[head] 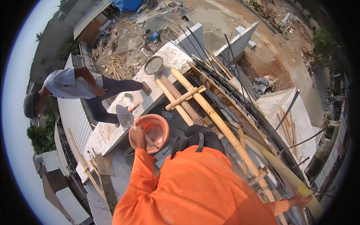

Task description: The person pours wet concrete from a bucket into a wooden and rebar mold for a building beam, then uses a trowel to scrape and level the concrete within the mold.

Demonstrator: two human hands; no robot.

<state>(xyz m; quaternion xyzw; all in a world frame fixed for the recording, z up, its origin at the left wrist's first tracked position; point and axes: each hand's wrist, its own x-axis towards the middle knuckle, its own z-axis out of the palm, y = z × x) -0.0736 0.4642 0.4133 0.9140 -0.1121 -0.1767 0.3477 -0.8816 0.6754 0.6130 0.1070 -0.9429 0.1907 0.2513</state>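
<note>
My left hand [138,137] grips a trowel beside the rim of an orange plastic basin [164,126]. The trowel's grey, mortar-smeared blade [124,114] points away over the white wall top, and its handle end reaches over the basin. Wet residue coats the inside of the basin. Whether my fingers also touch the rim, I cannot tell. Far to the right, my right hand [300,200] is closed on a thick bamboo pole [284,174]. Lashed bamboo scaffolding [216,112] runs in front of me, with my foot [199,121] on its poles.
A co-worker [84,81] stands astride the white wall top [112,140] at left. A bucket of grey mortar [153,66] and an orange-handled tool [135,107] rest on it. Steel rebar [242,92] juts up along timber formwork at right. The ground lies far below.
</note>
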